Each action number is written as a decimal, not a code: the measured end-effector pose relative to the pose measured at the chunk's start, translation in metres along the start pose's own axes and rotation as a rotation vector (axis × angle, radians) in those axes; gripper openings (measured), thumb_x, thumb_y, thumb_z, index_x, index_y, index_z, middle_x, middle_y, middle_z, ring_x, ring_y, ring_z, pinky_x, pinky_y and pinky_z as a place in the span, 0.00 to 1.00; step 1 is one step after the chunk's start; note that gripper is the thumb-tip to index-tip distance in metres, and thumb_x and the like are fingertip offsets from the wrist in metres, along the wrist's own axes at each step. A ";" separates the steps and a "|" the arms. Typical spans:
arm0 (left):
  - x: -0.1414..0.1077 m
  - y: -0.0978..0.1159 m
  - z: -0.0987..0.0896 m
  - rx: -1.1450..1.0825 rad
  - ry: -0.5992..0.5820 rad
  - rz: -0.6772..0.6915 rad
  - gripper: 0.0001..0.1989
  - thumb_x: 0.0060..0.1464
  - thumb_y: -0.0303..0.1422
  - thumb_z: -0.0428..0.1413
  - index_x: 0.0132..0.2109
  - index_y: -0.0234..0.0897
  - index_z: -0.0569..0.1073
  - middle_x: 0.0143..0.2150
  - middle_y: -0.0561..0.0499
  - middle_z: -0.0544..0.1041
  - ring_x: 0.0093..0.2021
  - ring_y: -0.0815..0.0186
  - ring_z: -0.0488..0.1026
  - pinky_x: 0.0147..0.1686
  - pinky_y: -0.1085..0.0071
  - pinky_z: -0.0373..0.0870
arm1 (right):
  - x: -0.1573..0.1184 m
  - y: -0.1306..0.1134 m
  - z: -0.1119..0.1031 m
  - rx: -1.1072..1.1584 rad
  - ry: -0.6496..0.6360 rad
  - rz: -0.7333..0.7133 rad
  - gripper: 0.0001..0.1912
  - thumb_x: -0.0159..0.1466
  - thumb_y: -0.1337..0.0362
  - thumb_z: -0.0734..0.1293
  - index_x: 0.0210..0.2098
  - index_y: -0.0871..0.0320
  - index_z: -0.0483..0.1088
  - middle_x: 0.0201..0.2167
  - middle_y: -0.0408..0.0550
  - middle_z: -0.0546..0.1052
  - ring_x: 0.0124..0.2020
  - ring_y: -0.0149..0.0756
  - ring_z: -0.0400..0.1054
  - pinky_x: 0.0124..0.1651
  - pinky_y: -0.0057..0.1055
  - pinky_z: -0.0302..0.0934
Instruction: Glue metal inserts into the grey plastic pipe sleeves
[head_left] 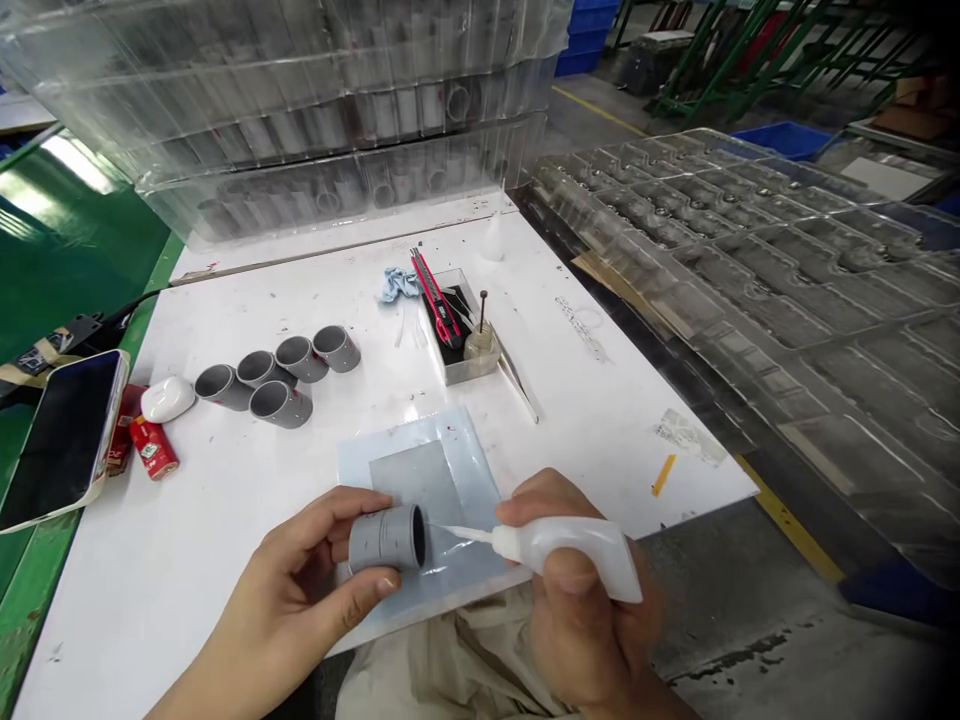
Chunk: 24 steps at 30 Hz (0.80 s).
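Above the blue mat (472, 470), grey pipe coupling (382, 540) between left fingers (330, 515)

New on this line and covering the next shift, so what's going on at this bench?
A person at a white table holds a grey pipe coupling in the left hand and a white squeeze bottle in the right hand. The bottle's thin nozzle points at the coupling's open end, above a pale blue mat. Five more grey pipe couplings lie on their sides nearby, and stacked clear plastic trays stand behind the table.
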<state>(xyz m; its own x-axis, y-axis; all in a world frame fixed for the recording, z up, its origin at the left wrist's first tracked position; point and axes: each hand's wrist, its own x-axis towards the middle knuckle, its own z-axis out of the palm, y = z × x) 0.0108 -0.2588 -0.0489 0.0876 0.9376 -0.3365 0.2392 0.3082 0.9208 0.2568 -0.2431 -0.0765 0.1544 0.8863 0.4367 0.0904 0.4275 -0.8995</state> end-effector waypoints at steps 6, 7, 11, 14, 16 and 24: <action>-0.004 0.003 0.005 0.008 0.062 0.021 0.19 0.60 0.45 0.72 0.57 0.51 0.82 0.52 0.51 0.84 0.47 0.62 0.80 0.38 0.76 0.75 | 0.003 -0.005 0.001 0.136 -0.007 0.089 0.12 0.75 0.57 0.66 0.45 0.52 0.82 0.33 0.47 0.79 0.32 0.40 0.70 0.32 0.36 0.63; -0.004 0.004 0.006 0.023 0.070 0.032 0.19 0.60 0.45 0.72 0.56 0.51 0.83 0.52 0.51 0.84 0.46 0.62 0.80 0.37 0.76 0.75 | 0.004 -0.005 0.001 0.147 -0.017 0.095 0.11 0.75 0.58 0.67 0.45 0.51 0.82 0.33 0.47 0.78 0.32 0.40 0.70 0.32 0.36 0.63; -0.004 0.007 0.007 0.050 0.054 0.059 0.19 0.59 0.43 0.73 0.56 0.51 0.83 0.52 0.51 0.84 0.45 0.62 0.80 0.36 0.76 0.75 | 0.005 -0.007 0.002 0.124 -0.032 0.088 0.10 0.74 0.57 0.68 0.45 0.52 0.82 0.31 0.47 0.79 0.32 0.41 0.71 0.32 0.37 0.62; -0.007 0.009 0.012 0.016 0.107 0.031 0.18 0.59 0.45 0.72 0.55 0.52 0.84 0.51 0.51 0.84 0.45 0.63 0.80 0.35 0.76 0.74 | 0.006 -0.009 0.005 0.106 -0.014 0.066 0.09 0.73 0.57 0.69 0.43 0.53 0.82 0.30 0.47 0.79 0.31 0.41 0.71 0.32 0.39 0.61; -0.008 0.011 0.014 0.011 0.122 0.027 0.18 0.58 0.45 0.73 0.54 0.51 0.84 0.51 0.51 0.84 0.45 0.62 0.81 0.33 0.76 0.73 | 0.007 -0.009 0.006 0.111 -0.009 0.058 0.10 0.73 0.56 0.70 0.44 0.53 0.82 0.29 0.46 0.79 0.30 0.41 0.70 0.32 0.39 0.61; -0.002 -0.004 -0.003 0.157 0.017 0.145 0.19 0.62 0.39 0.71 0.59 0.53 0.82 0.55 0.49 0.84 0.45 0.61 0.83 0.34 0.77 0.76 | 0.008 -0.007 0.007 0.086 -0.021 -0.023 0.08 0.73 0.60 0.68 0.45 0.52 0.81 0.32 0.46 0.80 0.30 0.39 0.70 0.31 0.37 0.60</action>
<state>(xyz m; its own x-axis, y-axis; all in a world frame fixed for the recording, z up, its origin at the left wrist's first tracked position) 0.0067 -0.2615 -0.0509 0.1164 0.9733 -0.1980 0.3732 0.1419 0.9168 0.2509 -0.2375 -0.0667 0.1323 0.8792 0.4577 0.0085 0.4608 -0.8875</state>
